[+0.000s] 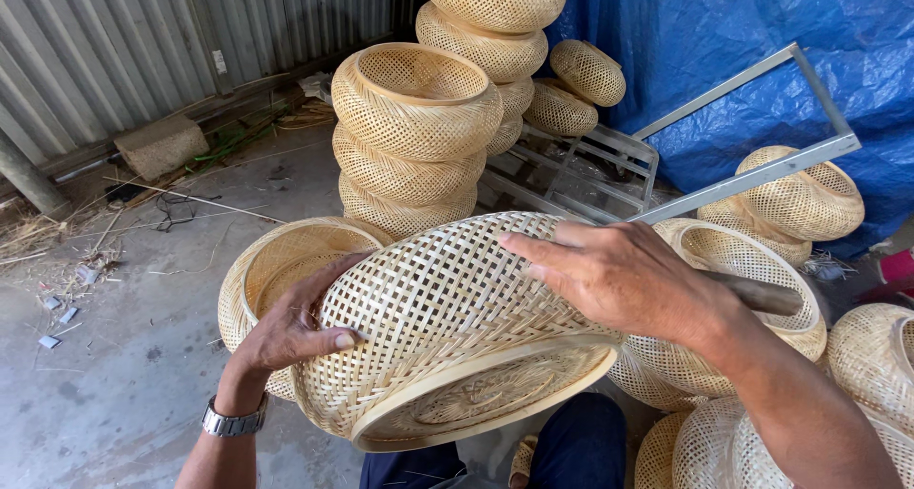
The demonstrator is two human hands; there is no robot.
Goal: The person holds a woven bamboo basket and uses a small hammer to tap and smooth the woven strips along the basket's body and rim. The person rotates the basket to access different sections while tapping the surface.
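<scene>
A round woven bamboo basket point(438, 318) rests tilted on my lap, its open rim facing down and toward me. My left hand point(295, 322), with a metal watch on the wrist, grips the basket's left side, thumb pressed on the weave. My right hand point(619, 275) lies over the basket's upper right side, fingers stretched across the top. A dark handle point(762, 297) juts out to the right from under that hand, so it seems to hold a tool against the basket; the tool's working end is hidden.
A stack of similar baskets point(411, 137) stands behind, a taller stack point(495, 32) beyond it. More baskets lie at right point(804, 199) and lower right point(871, 356). A metal frame point(752, 175) leans on a blue tarp point(724, 32). Concrete floor point(124, 356) at left, corrugated wall behind.
</scene>
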